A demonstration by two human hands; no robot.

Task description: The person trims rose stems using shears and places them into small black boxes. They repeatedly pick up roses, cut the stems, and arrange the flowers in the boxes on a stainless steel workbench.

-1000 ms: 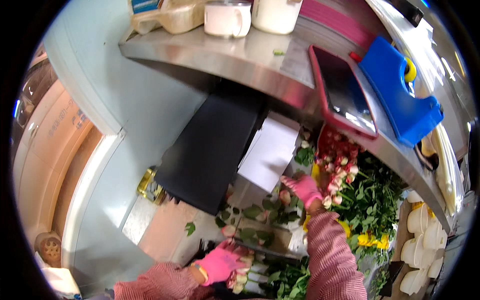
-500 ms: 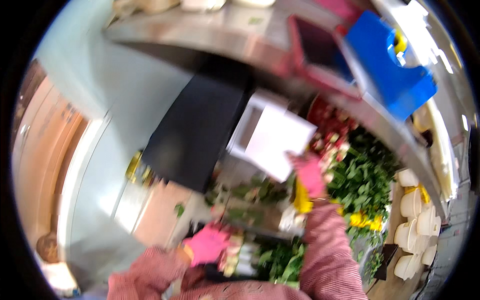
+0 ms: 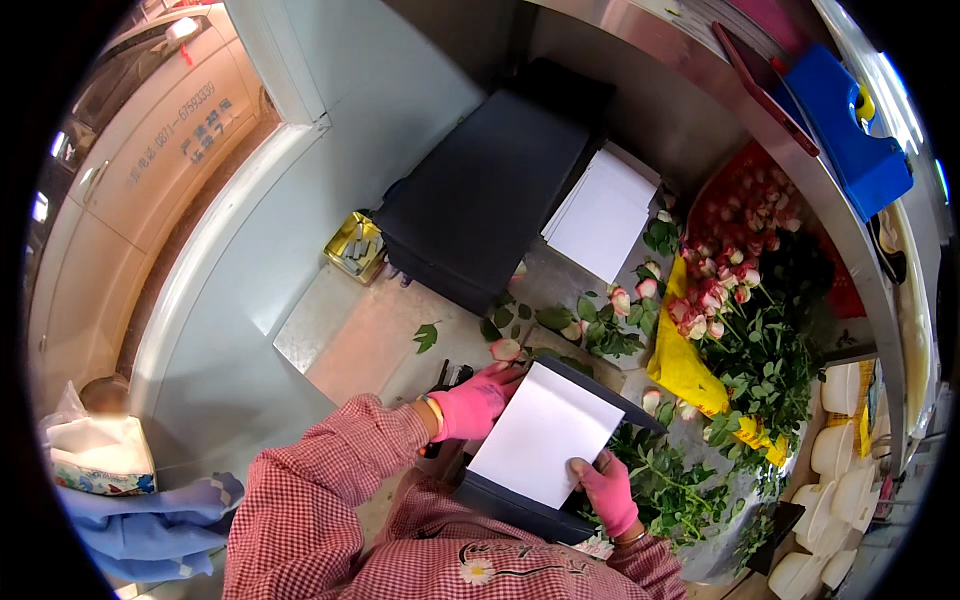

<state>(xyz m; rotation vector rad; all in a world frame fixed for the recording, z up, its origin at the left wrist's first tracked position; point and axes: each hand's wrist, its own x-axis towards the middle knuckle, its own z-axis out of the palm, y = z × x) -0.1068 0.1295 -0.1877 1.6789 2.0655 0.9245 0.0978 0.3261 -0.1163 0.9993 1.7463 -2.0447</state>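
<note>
A white paper sheet [image 3: 545, 430] lies at a slant in front of me on a dark flat surface [image 3: 520, 508], whose black edges show beyond its far and near sides. My right hand [image 3: 608, 493], in a pink fingerless glove, pinches the sheet's right edge, thumb on top. My left hand [image 3: 470, 405], gloved alike, lies at the sheet's left edge with fingers stretched toward a loose rose petal [image 3: 506, 350]. A black-handled tool [image 3: 452, 376] lies partly hidden beside it. Farther off, a stack of white sheets [image 3: 603, 215] sits against a black covered block [image 3: 480, 190].
Pink-white roses [image 3: 715, 290] with leafy stems fill the right side, by a yellow plastic sheet [image 3: 685, 350]. A yellow tin [image 3: 356, 248] stands left of the block. A metal shelf edge [image 3: 840, 250] curves overhead, bearing a blue holder [image 3: 845, 140]. White tubs [image 3: 830, 480] stand far right.
My right hand has brought a white sheet from the stack toward me and laid it over the dark surface. My left hand has moved up and right to its edge. The view has swung.
</note>
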